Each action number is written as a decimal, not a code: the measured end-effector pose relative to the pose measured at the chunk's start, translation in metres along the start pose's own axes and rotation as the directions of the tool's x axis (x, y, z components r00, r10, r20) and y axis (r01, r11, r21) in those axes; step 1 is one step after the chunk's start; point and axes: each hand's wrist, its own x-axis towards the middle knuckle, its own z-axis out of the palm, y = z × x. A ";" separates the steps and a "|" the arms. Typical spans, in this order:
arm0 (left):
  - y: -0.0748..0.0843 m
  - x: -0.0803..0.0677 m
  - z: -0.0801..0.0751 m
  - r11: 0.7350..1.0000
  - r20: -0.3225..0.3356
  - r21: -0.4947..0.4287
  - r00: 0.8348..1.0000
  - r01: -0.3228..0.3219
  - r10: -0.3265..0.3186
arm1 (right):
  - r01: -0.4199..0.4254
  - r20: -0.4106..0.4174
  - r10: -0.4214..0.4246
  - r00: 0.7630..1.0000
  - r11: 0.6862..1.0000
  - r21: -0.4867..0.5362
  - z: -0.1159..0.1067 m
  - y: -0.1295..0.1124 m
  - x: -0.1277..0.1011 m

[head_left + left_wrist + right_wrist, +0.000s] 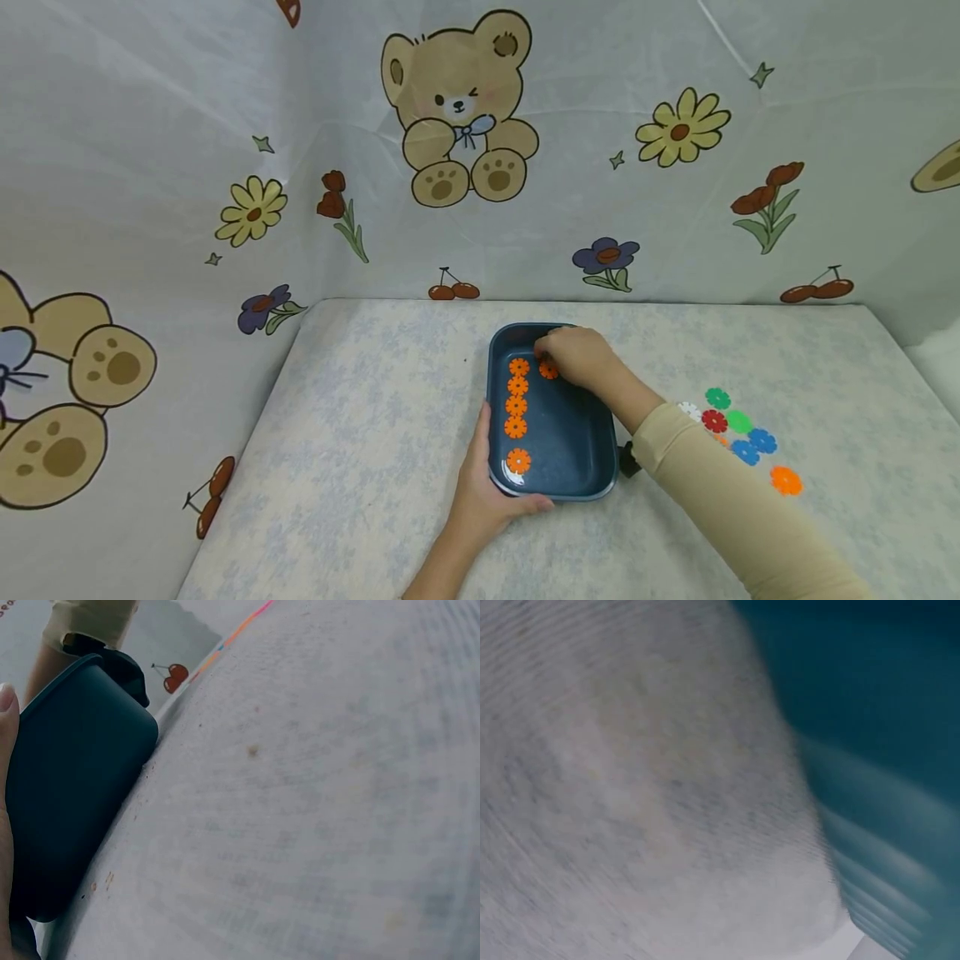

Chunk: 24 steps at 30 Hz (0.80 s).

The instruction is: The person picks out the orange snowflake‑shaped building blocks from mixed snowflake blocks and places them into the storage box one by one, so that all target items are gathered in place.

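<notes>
In the head view, the left hand [482, 500] grips the near left corner of a dark blue, rounded rectangular tray [570, 483] on a mottled pale bench [390, 433]; five orange, notched flower-shaped discs [516, 406] form an apparently finished column, whereas a sixth orange disc [549, 369] lies at the right hand [579, 358], whose grip cannot be told, and loose multicoloured discs [762, 440] outside presumably remain. The left wrist view shows the tray's outer side. The right wrist view shows blue-green tray wall, without fingers.
</notes>
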 end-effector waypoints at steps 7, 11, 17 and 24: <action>-0.001 0.000 0.000 1.000 -0.003 0.004 1.000 -0.022 0.022 | -0.012 -0.037 0.017 0.999 0.991 0.130 -0.007 0.002 -0.005; 0.000 0.000 0.000 0.999 -0.007 0.011 0.999 -0.045 0.045 | 0.001 -0.110 0.033 0.993 0.956 0.294 -0.024 0.009 -0.019; 0.001 -0.001 0.001 0.998 -0.008 0.005 0.998 -0.055 0.055 | -0.047 -0.158 0.115 0.981 0.923 0.382 -0.051 0.032 -0.068; 0.001 -0.001 0.002 0.999 -0.012 -0.007 0.999 -0.031 0.031 | -0.278 -0.064 0.326 0.943 0.882 0.381 -0.055 0.076 -0.157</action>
